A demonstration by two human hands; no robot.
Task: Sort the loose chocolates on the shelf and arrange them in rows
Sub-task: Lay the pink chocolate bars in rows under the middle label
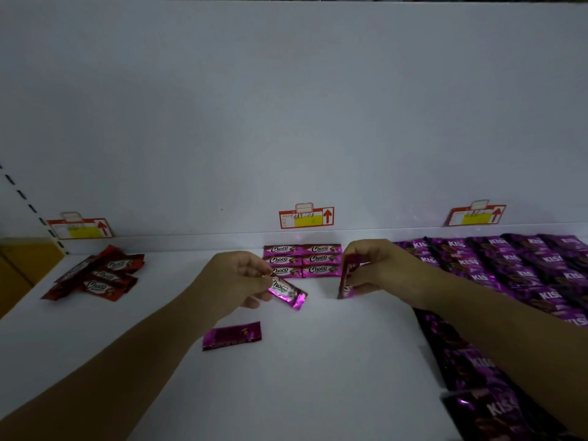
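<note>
- A block of pink foil-wrapped Choco bars [302,261] is already laid at the back of the white shelf [318,393], in two columns of three, just below the middle red-and-yellow price label [306,216].
- To the right, the dark purple Kiss packets [509,272] are spread in overlapping rows; these look largely sorted.
- At the far left, a heap of red Choco bars [98,276] is piled loosely at mixed angles; this group is judged to be still unsorted.
- One pink foil bar [288,291] is pinched by one end in the left hand [235,281], tilted, its free end low over the shelf.
- A second pink foil bar [347,276] is held upright between the thumb and fingers of the right hand [377,268], with its lower end at or near the shelf surface; contact cannot be told.
- Both held bars are just in front of the pink block, so placement in a further row appears near.
- A loose pink bar [231,335] is left lying on the shelf nearer the viewer, below the left hand and apart from it.
</note>
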